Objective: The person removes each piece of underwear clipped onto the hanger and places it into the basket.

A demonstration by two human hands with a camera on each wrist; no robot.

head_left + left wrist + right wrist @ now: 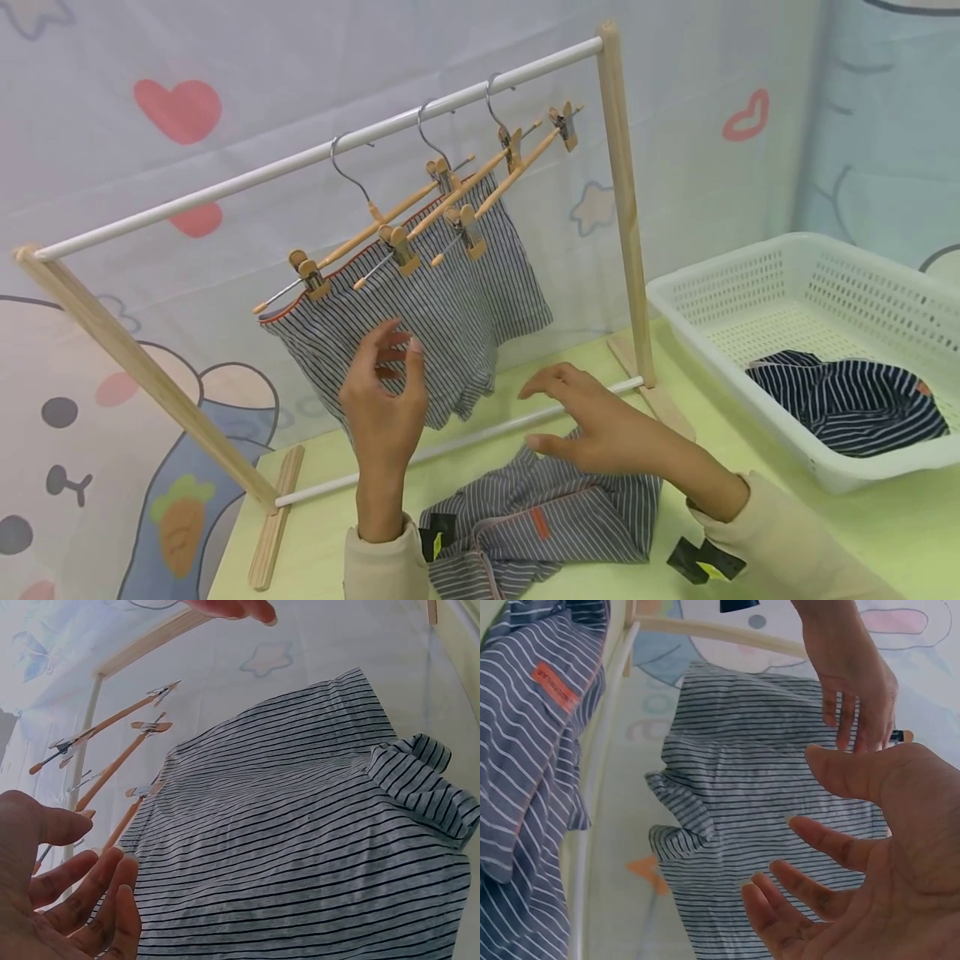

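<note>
Striped shorts (pixel 450 308) with a red-edged waistband hang from a clip hanger (pixel 378 221) on the rack's top rail. In front of them my left hand (pixel 386 408) is raised, fingers loosely bent and nothing between them. My right hand (pixel 600 421) hovers lower and to the right, thumb and fingers spread apart, holding nothing. Below it, a grey striped garment (pixel 555 533) with an orange label lies crumpled on the table. The left wrist view shows my left hand (pixel 67 885) beside the hanging shorts (pixel 300 825), near the hangers' clips.
Two more clip hangers, a middle one (pixel 457 196) and a right one (pixel 525 162), hang on the white rail (pixel 247 175) of a wooden-legged rack. A white basket (pixel 806 454) holding a navy striped garment (pixel 847 400) stands right on the pale green table (pixel 892 533).
</note>
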